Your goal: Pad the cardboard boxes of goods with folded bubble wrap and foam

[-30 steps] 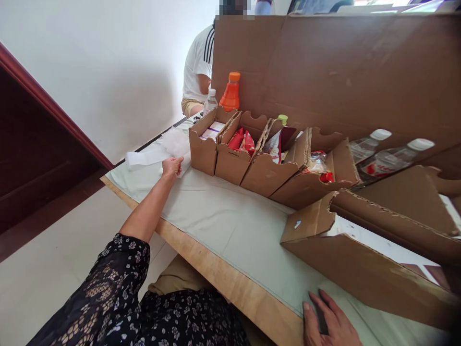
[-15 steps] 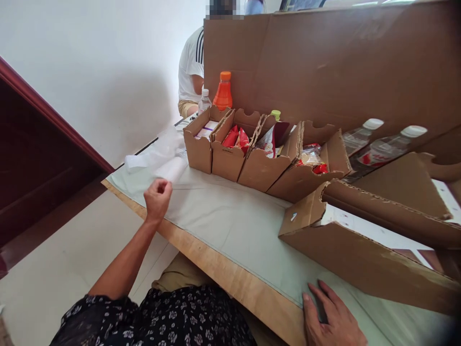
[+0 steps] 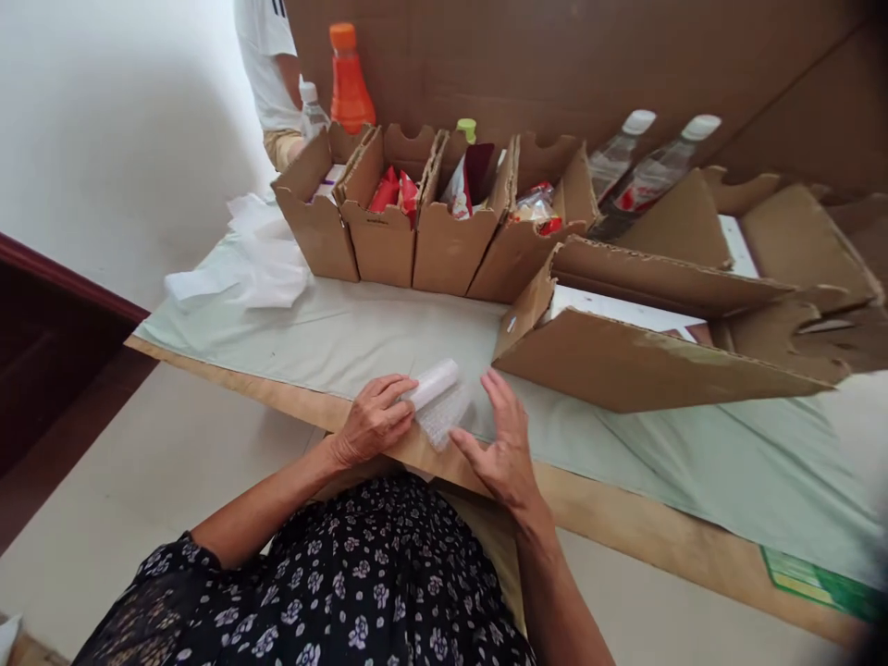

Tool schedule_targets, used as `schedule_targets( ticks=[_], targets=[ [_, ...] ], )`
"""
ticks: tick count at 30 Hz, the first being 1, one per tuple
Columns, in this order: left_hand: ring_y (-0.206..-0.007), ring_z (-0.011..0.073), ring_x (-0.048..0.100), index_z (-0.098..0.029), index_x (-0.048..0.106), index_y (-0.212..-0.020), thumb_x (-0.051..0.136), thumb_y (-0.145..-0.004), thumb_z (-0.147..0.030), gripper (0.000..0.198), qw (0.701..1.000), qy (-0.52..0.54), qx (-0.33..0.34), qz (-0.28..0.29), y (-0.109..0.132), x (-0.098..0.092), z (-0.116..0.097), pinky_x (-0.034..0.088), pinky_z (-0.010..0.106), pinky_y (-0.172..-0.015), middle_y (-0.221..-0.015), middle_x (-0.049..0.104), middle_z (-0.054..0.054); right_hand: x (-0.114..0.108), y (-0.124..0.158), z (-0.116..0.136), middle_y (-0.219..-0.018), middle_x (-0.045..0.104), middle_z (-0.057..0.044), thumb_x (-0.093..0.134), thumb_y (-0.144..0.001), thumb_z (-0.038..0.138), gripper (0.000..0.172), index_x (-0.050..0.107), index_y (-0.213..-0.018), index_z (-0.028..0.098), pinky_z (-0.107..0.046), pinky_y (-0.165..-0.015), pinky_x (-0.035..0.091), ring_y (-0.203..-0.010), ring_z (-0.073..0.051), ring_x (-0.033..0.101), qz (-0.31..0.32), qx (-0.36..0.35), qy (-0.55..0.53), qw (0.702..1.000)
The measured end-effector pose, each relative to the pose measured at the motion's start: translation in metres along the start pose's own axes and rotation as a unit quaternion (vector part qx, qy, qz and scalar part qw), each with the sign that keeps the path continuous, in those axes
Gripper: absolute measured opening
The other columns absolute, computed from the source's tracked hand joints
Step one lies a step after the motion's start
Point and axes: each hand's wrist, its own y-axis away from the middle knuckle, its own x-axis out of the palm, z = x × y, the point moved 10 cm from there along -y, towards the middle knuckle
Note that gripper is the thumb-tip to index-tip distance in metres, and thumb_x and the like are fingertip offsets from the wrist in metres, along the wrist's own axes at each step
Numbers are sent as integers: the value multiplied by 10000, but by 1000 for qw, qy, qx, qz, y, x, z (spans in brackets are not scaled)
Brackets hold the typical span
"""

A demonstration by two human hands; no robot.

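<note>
A small roll of bubble wrap [image 3: 434, 388], partly unrolled, lies at the front edge of the cloth-covered table. My left hand [image 3: 375, 418] grips its left end, the fingers curled over it and partly hiding it. On the other side, my right hand [image 3: 503, 439] has its thumb and fingers spread, with nothing between them. Its thumb tip is close to the loose flap; whether they touch I cannot tell. More crumpled white wrapping [image 3: 267, 268] is heaped on the far left of the table.
Several cardboard bins [image 3: 450, 254] with packets line the back. A longer cardboard bin [image 3: 666, 361] stands at right. Behind are an orange bottle [image 3: 351, 88], clear bottles [image 3: 656, 171] and a tall cardboard panel [image 3: 486, 55]. A person's white sleeve [image 3: 267, 28] shows at upper left.
My left hand has come from the far left to the table's front middle with the bubble wrap roll. My right hand has moved left and lifted off the cloth towards it. The view has turned down.
</note>
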Motion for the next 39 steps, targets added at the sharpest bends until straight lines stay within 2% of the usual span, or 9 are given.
schedule_targets(
  ticks=[4,11,14,16,21,24,30,34,39],
  targets=[
    [-1109,256,693,-221,688,-807,605,-899,-180,131,996,47,-56,-45,-2,-6,3,551,446,-988,-1158,772,92,32,-14,1,-1636,402,-146,687,-874,517,814,363,-1579,272,-571,-1157,381,-1493,-352,398,83,-25,60,994],
    [-709,177,676,-186,675,-837,589,-865,-306,150,908,116,-386,-117,25,-32,82,543,287,-670,-799,738,28,28,11,-40,-1510,548,-197,587,-956,432,446,641,-1304,159,-540,-1115,387,-1422,-366,456,13,72,182,981],
    [-878,219,692,-165,682,-1044,595,-883,-312,234,927,22,-338,-163,15,-65,74,565,333,-742,-997,749,80,20,18,-40,-1468,593,-165,573,-967,409,311,705,-1145,192,-513,-1084,402,-1387,-345,487,-18,71,183,980],
    [-1104,264,666,-163,669,-1146,598,-913,-276,268,969,-32,-200,-142,-6,-66,35,554,419,-929,-1173,731,122,20,15,-36,-1426,630,-149,561,-974,367,238,719,-1047,204,-496,-1068,411,-1353,-327,521,-25,59,172,983],
    [-1415,308,509,-176,567,-1413,575,-996,-352,453,976,-72,121,164,-28,27,-57,304,547,-1236,-1413,657,128,22,9,-23,-1325,700,-124,523,-957,240,184,704,-966,210,-460,-1058,414,-1296,-291,580,6,18,142,990],
    [-1423,366,498,-177,522,-1469,540,-1013,-423,519,965,-160,30,205,-37,38,-18,205,684,-1232,-1453,628,153,3,16,-29,-1167,764,-83,540,-936,254,148,682,-900,231,-450,-1024,429,-1239,-284,622,28,12,117,993],
    [-1284,440,583,-116,699,-1210,518,-973,-305,353,928,-283,-200,135,-35,-38,82,273,735,-1147,-1214,729,220,-60,34,-71,-1157,764,-77,549,-910,359,171,666,-850,250,-485,-963,458,-1179,-316,655,46,39,151,987],
    [-1326,380,557,-108,572,-1398,523,-977,-392,511,954,-213,-204,51,-42,-43,62,342,598,-1166,-1403,628,225,-74,35,-90,-1354,677,-142,521,-915,400,296,698,-1083,232,-508,-928,480,-1209,-350,638,26,76,218,973],
    [-1265,391,584,-119,541,-1426,651,-891,-390,610,962,-159,-169,146,-64,23,34,406,571,-1103,-1302,670,219,-73,48,-103,-1446,596,-218,539,-925,478,454,659,-1240,175,-555,-929,480,-1260,-412,587,8,164,298,940]
  ],
)
